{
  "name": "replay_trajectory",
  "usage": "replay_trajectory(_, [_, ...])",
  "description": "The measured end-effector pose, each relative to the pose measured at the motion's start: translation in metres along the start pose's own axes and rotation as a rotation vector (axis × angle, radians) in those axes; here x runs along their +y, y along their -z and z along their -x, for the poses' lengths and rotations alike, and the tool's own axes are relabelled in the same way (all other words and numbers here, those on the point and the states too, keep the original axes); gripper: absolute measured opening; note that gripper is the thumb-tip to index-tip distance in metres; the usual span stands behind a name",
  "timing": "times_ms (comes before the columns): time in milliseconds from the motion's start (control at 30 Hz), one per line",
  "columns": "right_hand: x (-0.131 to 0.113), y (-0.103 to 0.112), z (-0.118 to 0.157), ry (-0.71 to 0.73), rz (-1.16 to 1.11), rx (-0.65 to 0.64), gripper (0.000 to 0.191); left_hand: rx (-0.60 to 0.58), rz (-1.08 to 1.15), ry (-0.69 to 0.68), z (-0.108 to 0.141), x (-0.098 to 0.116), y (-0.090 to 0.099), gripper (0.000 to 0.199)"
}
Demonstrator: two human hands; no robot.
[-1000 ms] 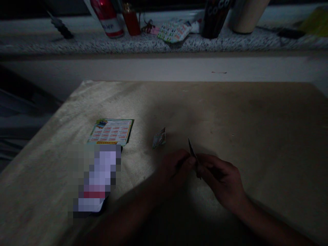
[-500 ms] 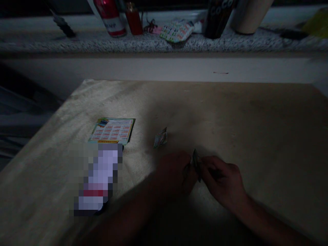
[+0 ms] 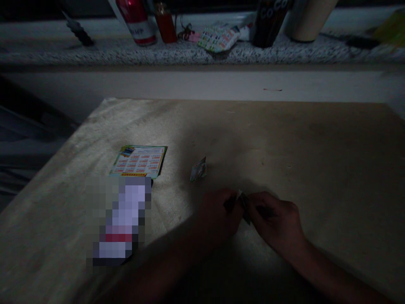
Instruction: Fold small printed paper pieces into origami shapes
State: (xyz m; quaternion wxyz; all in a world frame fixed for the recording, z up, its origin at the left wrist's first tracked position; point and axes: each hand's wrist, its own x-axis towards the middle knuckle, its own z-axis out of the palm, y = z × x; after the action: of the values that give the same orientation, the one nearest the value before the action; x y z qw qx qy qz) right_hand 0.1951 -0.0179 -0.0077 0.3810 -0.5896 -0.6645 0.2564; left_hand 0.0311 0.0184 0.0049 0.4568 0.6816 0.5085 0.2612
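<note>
Between my two hands is a small folded piece of paper (image 3: 243, 202), dark in the shadow, with its pointed top showing above the fingers. My left hand (image 3: 221, 213) pinches it from the left, and my right hand (image 3: 275, 217) pinches it from the right. The fingertips sit close together, and part of the paper is hidden by them. Beyond my left hand, another folded piece of printed paper (image 3: 198, 169) lies on the table, touched by neither hand.
A small stack of printed calendar cards (image 3: 141, 161) lies left on the cloth-covered table (image 3: 316, 139). Nearer is a blurred-out, lit phone-like object (image 3: 126, 215). The granite sill (image 3: 177, 54) behind holds a red can (image 3: 137, 23), a red lighter (image 3: 166, 23) and a dark can (image 3: 268, 21).
The paper in my hands has tilted and sunk lower between the fingers. My left hand has turned slightly and shifted a little right; my right hand is nearly still.
</note>
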Motion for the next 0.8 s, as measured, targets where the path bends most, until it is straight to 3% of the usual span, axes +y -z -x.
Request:
replay_trajectory(267, [-0.001,0.000,-0.002,-0.047,-0.074,0.044,0.015,-0.028,0.162,0.151,0.000,-0.002,0.000,0.024])
replay_trajectory(500, [-0.008,0.001,-0.005,-0.209,-0.279,0.031,0.019,-0.124,0.532,0.250,-0.006,-0.010,0.004,0.026])
replay_trajectory(700, [-0.012,0.001,-0.009,-0.249,-0.447,0.048,0.019,-0.225,0.860,0.265,-0.010,-0.016,0.002,0.022])
replay_trajectory(800, [-0.012,0.002,-0.010,-0.275,-0.509,0.040,0.019,-0.215,1.006,0.263,-0.009,-0.015,-0.001,0.018])
